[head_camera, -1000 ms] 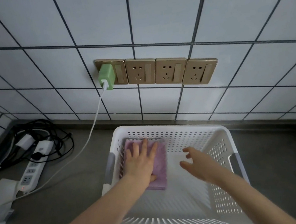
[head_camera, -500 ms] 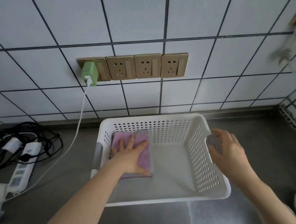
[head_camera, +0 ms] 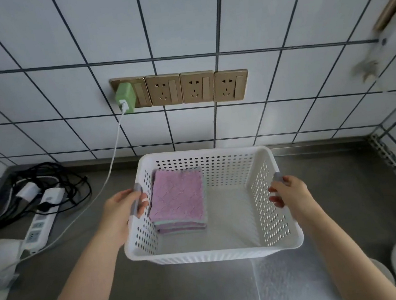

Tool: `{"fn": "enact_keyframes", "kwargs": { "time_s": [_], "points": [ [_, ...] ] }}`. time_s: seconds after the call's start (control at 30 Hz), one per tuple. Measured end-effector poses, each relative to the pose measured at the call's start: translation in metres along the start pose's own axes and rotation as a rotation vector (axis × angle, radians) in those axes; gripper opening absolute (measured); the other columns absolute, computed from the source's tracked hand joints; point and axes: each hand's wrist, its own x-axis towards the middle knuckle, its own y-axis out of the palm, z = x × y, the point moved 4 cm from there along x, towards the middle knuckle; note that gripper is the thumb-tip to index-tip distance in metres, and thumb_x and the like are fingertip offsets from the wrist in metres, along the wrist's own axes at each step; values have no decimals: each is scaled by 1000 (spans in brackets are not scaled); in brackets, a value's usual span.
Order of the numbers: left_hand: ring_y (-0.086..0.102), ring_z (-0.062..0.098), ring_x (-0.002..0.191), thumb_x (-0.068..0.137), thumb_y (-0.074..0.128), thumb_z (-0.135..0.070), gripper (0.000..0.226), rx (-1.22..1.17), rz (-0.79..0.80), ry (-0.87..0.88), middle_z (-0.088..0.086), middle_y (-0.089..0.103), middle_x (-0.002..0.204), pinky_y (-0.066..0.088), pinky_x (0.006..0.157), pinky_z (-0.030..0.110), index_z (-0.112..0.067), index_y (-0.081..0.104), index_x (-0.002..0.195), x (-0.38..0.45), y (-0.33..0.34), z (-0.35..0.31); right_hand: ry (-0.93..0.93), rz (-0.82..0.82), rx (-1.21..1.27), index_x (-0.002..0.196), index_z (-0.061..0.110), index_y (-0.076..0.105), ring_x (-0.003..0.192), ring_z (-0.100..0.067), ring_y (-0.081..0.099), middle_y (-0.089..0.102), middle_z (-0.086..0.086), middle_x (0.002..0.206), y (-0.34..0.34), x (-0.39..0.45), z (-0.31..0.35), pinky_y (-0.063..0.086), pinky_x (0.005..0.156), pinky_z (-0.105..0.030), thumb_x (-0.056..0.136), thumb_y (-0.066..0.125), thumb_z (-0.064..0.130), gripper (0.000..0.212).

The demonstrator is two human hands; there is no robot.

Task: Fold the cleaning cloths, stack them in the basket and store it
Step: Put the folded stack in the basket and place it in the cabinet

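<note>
Basket (head_camera: 215,254): white plastic, rectangular, walls pierced with rows of round holes, one grey handle on each short side; it sits between the two hands over the grey table (head_camera: 343,195).
Cleaning cloths (head_camera: 178,196): pink-purple on top with a quilted weave and pale green edges, folded into a neat square stack; it lies inside the basket against the wall just beside the left hand. The layers show as thin bands at the near edge, too fine to count surely.
Left hand (head_camera: 122,206): its grip is closed round the left grey handle, fingers curled over the rim into the basket.
Right hand (head_camera: 290,192): its grip is wrapped round the right grey handle, fingertips showing on the inner side of the wall.
Wall sockets (head_camera: 180,88): four gold plates in a row on the tiled wall, beyond both hands.
Green charger (head_camera: 125,97): one, plugged into the leftmost plate, with one white cable (head_camera: 113,163) running down past the left hand.
Power strip (head_camera: 44,218): one, white, well apart to the left of the left hand, among a tangle of black cords.
</note>
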Motion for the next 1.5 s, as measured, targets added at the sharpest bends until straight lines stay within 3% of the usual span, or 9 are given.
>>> {"fn": "enact_keyframes", "kwargs": {
  "time_s": [0.07,0.17,0.27,0.4,0.6,0.83,1.13,1.33,1.5],
  "points": [
    [46,15,52,88,63,-13,14,97,65,-19,10,64,71,40,58,29,0,64,92,1,0,3,-42,-37,-158,104,7,55,65,-21,55,63,-5,80,4,-1,1,45,62,-33,92,46,14,16],
    [39,17,54,89,63,-17,19,222,14,47,6,51,62,35,59,30,-1,60,79,2,1,3,-134,-99,-351,99,6,57,76,-30,57,64,-11,85,6,-5,4,46,70,-36,91,41,15,19],
    [38,16,55,88,63,-18,19,259,-60,92,7,47,67,34,61,31,-3,58,79,-9,-1,7,-129,-71,-329,102,4,58,71,-26,54,61,-11,83,3,-9,6,50,71,-41,91,42,16,23],
    [36,14,53,89,63,-18,20,185,-84,118,2,45,62,32,56,26,-7,56,74,-40,-20,19,-156,-58,-339,108,14,60,76,-26,57,64,-11,90,-5,-29,17,53,79,-47,92,44,20,23],
    [34,12,52,88,64,-16,14,87,-109,131,0,45,63,28,55,26,-7,57,80,-74,-55,28,-316,-95,-575,118,9,56,94,-35,57,63,-15,104,12,-67,38,45,78,-37,96,39,20,30],
    [34,10,49,88,64,-15,15,44,-162,153,-1,47,63,28,49,22,-10,58,75,-96,-107,40,-376,-89,-606,124,12,55,94,-37,56,63,-18,106,44,-108,35,41,76,-34,97,38,20,33],
    [34,9,43,90,61,-16,26,30,-153,176,-3,44,57,28,39,15,-13,51,66,-102,-206,47,-427,-111,-584,108,10,56,79,-34,52,55,-10,82,108,-177,25,36,68,-32,100,34,24,28],
    [33,8,44,90,61,-14,23,-19,-110,190,-4,44,58,27,39,15,-13,53,69,-113,-319,45,-435,-104,-587,91,10,58,73,-35,49,50,-1,67,188,-255,19,33,65,-30,96,34,19,26],
    [33,12,48,89,63,-18,22,-48,-72,143,-2,43,55,28,42,19,-14,57,68,-125,-405,54,-482,-95,-588,84,11,56,72,-34,51,53,-3,67,246,-308,19,36,60,-31,96,34,20,26]
  ]
}}
